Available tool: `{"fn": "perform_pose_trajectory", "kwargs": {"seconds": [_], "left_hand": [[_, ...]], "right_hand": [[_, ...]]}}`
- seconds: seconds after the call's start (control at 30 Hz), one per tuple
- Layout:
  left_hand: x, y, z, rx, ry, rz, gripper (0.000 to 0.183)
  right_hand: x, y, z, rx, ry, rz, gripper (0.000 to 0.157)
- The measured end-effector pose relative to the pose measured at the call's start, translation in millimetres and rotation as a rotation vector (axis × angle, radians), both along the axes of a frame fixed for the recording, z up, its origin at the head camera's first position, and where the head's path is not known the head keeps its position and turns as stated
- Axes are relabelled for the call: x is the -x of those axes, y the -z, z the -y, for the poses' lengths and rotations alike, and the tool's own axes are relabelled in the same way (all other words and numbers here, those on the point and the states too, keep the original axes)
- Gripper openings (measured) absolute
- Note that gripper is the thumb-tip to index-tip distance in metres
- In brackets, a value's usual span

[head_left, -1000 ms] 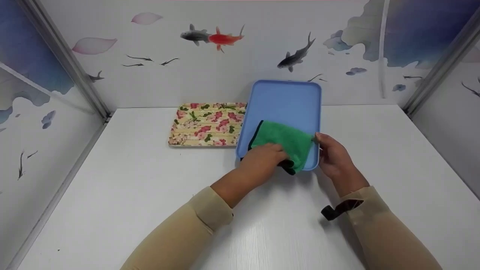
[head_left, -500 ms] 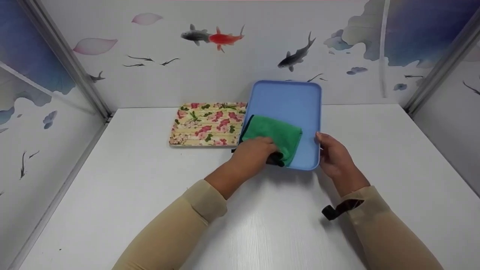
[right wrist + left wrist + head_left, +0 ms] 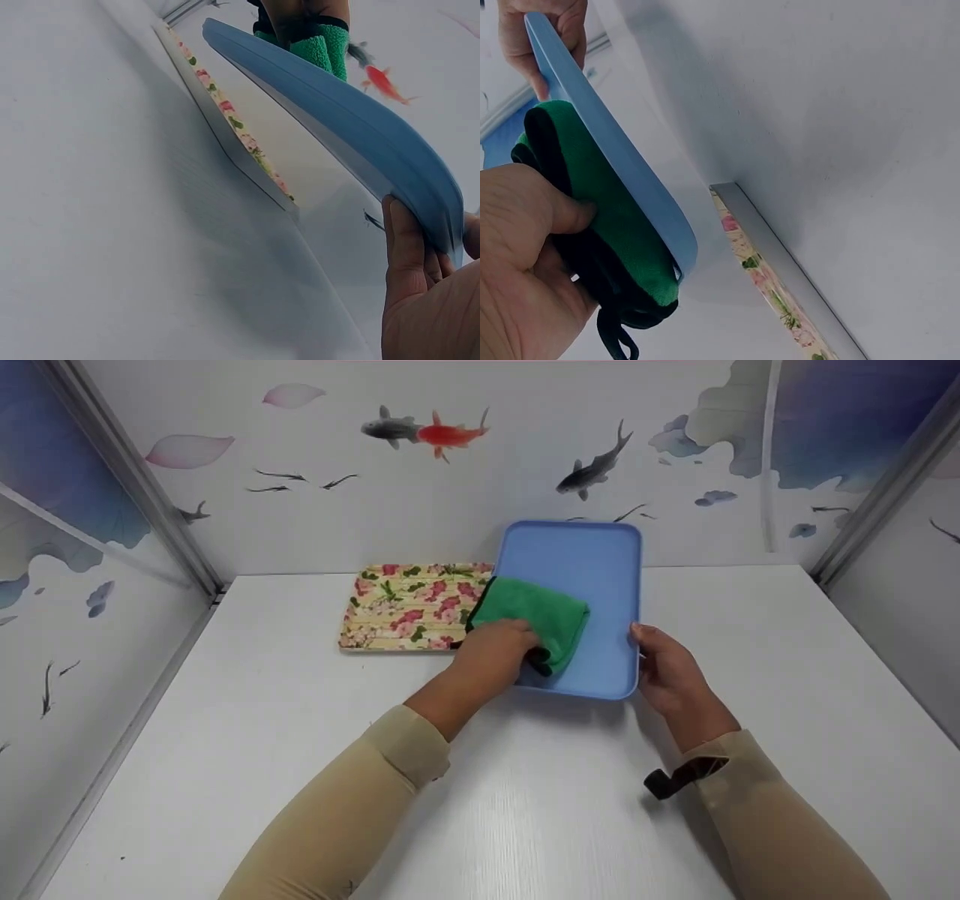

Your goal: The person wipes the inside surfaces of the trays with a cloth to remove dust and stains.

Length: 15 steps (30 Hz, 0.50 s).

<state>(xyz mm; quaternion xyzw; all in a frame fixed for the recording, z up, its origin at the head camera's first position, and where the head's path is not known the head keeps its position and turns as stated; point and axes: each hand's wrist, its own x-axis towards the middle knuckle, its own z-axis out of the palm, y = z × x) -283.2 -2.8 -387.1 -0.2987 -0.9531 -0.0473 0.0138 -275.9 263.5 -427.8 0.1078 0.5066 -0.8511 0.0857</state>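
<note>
We are facing a pale back wall [image 3: 420,529], printed with fish and petals, which is rising behind a blue tray [image 3: 574,555]. A white tabletop [image 3: 540,810] is spreading beneath the blue tray and on either side of it. Two beige sleeves, a left one [image 3: 345,810] and a right one [image 3: 780,817], are reaching in from the near side of the blue tray. The blue tray itself is hanging above the tabletop, tilting so that its inner face is showing to us. To its left, a floral tray [image 3: 409,607] is lying on the tabletop; from the head view, the blue tray is covering its right end. On the lower left part of the blue tray's inner face, a green cloth [image 3: 551,611] with black edging is lying folded. Our left hand [image 3: 495,656] is pinching that cloth between thumb and curled fingers against the blue tray. Our right hand [image 3: 667,671] is gripping the blue tray's right edge, its thumb lying over the rim and its fingers bending behind. Near the tray's lower right corner, a black strap [image 3: 690,776] is sticking out of the right sleeve. A small black loop [image 3: 619,337] is dangling from the cloth beside the blue tray.
</note>
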Motion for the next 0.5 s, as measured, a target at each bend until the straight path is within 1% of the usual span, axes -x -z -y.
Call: {"fn": "perform_pose_trajectory", "kwargs": {"seconds": [0.17, 0.33, 0.5], "left_hand": [[7.6, 1.7, 4.2, -0.033, -0.033, -0.001, 0.029], [14.7, 3.5, 8.1, -0.051, -0.085, -0.007, 0.03], [19.2, 4.8, 9.3, -0.059, -0.141, 0.015, 0.031]], "right_hand": [[-0.3, 0.4, 1.0, -0.018, -0.01, -0.018, 0.024], [-0.2, 1.3, 2.4, -0.048, -0.011, -0.023, 0.02], [0.4, 2.6, 3.1, -0.048, -0.016, -0.017, 0.019]]}}
